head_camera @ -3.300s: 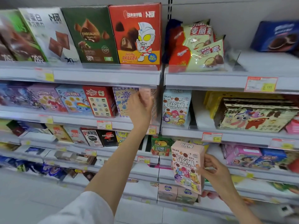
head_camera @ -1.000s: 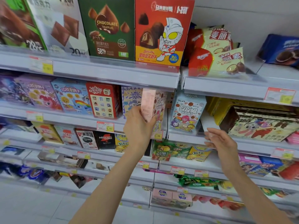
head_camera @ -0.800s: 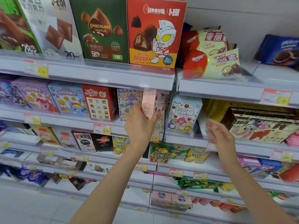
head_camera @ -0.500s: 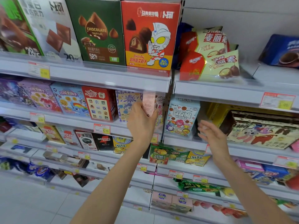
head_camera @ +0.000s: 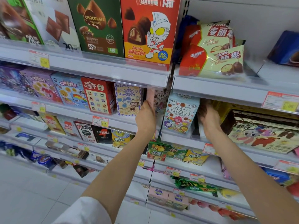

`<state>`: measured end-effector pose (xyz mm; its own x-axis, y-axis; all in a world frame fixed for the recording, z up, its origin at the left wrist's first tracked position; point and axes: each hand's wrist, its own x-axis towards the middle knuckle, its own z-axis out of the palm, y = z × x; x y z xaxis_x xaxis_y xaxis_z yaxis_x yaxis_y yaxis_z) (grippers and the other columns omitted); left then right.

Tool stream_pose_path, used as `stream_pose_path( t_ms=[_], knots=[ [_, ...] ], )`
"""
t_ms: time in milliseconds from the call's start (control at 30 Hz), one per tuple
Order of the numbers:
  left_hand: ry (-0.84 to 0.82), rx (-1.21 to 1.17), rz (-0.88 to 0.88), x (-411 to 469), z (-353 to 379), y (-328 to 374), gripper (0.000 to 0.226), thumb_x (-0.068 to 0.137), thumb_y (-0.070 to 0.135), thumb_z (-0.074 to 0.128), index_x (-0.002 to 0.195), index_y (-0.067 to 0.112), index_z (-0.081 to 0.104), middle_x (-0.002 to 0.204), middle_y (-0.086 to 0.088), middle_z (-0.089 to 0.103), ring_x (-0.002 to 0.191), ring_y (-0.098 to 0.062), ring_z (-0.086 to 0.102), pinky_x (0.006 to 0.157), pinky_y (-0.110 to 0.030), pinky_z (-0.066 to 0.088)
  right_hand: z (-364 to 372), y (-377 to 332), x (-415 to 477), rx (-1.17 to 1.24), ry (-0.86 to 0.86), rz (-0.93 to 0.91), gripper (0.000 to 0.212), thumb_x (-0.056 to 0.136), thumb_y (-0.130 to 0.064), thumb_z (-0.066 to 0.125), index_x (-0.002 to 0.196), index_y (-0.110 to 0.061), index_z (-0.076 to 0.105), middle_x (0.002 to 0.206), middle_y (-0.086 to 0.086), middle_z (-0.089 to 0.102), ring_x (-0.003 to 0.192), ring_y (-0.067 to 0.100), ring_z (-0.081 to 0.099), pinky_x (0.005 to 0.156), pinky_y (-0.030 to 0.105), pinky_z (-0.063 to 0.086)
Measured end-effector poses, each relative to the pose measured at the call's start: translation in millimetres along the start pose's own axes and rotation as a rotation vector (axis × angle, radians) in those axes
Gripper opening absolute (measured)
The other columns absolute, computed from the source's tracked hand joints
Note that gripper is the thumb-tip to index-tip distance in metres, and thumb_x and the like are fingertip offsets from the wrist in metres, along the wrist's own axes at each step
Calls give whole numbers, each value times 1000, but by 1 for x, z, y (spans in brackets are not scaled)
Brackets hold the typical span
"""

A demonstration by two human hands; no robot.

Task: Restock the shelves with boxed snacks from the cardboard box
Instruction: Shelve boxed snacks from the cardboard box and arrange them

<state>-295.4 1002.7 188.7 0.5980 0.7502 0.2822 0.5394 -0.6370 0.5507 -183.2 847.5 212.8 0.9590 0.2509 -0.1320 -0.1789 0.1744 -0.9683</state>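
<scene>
Your left hand [head_camera: 146,118] grips the narrow pink cardboard snack box [head_camera: 150,96] by its lower end. The box is upright and turned edge-on just left of the pale blue cardboard biscuit box [head_camera: 181,113], likely so it can slip into the tight slot in that row. Your right hand [head_camera: 209,118] reaches into the gap just right of the blue box, probably to steady or straighten the stock. Its fingers are blurred and shadowed, so I cannot tell whether they grasp anything.

Single head-worn view, close to shelves [head_camera: 100,68], facing forward, slightly down; floor [head_camera: 32,191] at lower left.
</scene>
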Motion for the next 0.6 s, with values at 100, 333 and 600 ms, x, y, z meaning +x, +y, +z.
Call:
stream_pose_path(
  t_ms=[100, 333, 600],
  knots=[
    [-14, 96, -22, 7, -3, 1, 17, 98, 10, 43, 110, 1, 48, 104, -16, 65, 94, -32, 63, 64, -32, 40, -1, 0, 3, -37, -10, 0, 40, 97, -32, 46, 129, -9, 54, 127, 8, 58, 113, 19, 56, 91, 25, 47],
    [-75, 206, -15, 22, -12, -1, 20, 92, -6, 42, 107, -2, 53, 106, -19, 64, 96, -34, 63, 69, -34, 45, 0, 0, 3, -77, -33, -6, 23, 99, -32, 42, 89, -20, 58, 77, -8, 64, 73, 6, 56, 58, 15, 47],
    [-85, 235, 176, 26, -8, -14, 20, 96, 11, 41, 103, 3, 58, 92, -15, 68, 81, -31, 65, 59, -33, 43, 3, 0, 9, 19, -48, -91, 29, 98, -41, 39, 97, -24, 62, 104, 2, 65, 95, 18, 59, 82, 28, 47]
  ],
)
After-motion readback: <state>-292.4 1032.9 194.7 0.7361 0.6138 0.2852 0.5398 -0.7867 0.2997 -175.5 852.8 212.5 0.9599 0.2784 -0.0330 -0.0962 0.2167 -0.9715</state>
